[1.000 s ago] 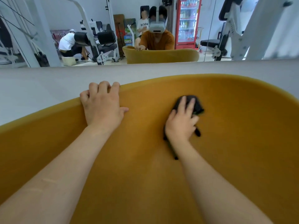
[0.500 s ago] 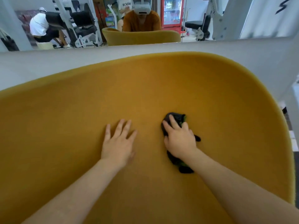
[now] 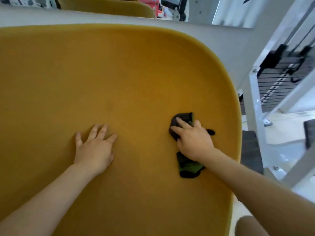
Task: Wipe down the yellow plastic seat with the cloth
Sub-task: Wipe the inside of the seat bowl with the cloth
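The yellow plastic seat (image 3: 110, 74) fills most of the view, its curved rim running along the top and down the right side. A dark cloth with green patches (image 3: 185, 165) lies on the seat near that right rim. My right hand (image 3: 192, 138) presses down on the cloth with straight fingers, covering its middle part. My left hand (image 3: 94, 149) rests flat on the bare seat surface, fingers spread, well left of the cloth.
A white gym machine frame (image 3: 255, 106) with a black weight stack (image 3: 279, 82) stands right of the seat. A mirror (image 3: 196, 9) runs along the wall behind. My knee (image 3: 250, 226) shows at the lower right.
My left hand came off the seat's back rim and now lies flat on the seat. My right hand slid the cloth down and toward the right edge. The view tilted downward.
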### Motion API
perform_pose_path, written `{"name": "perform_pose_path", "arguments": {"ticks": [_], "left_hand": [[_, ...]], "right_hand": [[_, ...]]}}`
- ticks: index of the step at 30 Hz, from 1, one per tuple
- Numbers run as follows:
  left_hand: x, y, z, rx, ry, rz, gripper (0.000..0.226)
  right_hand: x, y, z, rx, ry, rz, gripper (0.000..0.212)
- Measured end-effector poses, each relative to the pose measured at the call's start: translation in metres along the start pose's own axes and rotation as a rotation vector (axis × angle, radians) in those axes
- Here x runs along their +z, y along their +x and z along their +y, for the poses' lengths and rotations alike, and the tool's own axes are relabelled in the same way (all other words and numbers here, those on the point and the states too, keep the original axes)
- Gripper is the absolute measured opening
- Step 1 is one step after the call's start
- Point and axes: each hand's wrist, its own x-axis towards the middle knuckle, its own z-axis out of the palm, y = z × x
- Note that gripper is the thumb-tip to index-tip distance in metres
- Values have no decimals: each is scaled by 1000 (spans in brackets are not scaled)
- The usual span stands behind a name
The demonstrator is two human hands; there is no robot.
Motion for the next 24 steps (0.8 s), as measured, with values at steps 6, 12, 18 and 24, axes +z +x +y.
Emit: {"name": "perform_pose_path", "arguments": {"ticks": [6, 12, 18, 24], "left_hand": [[-2, 3, 37, 97, -259, -270, 67], [-14, -19, 121, 430, -863, 137, 38], [-7, -60, 204, 601, -633, 215, 67], [-5, -74, 223, 574, -389, 145, 71]], "right_hand": [[14, -56, -36, -187, 554, -78, 38], [-29, -93, 38, -66, 833, 130, 35], [-9, -115, 98, 305, 767, 387, 32], [-5, -130, 124, 232, 1069, -110, 65]]}}
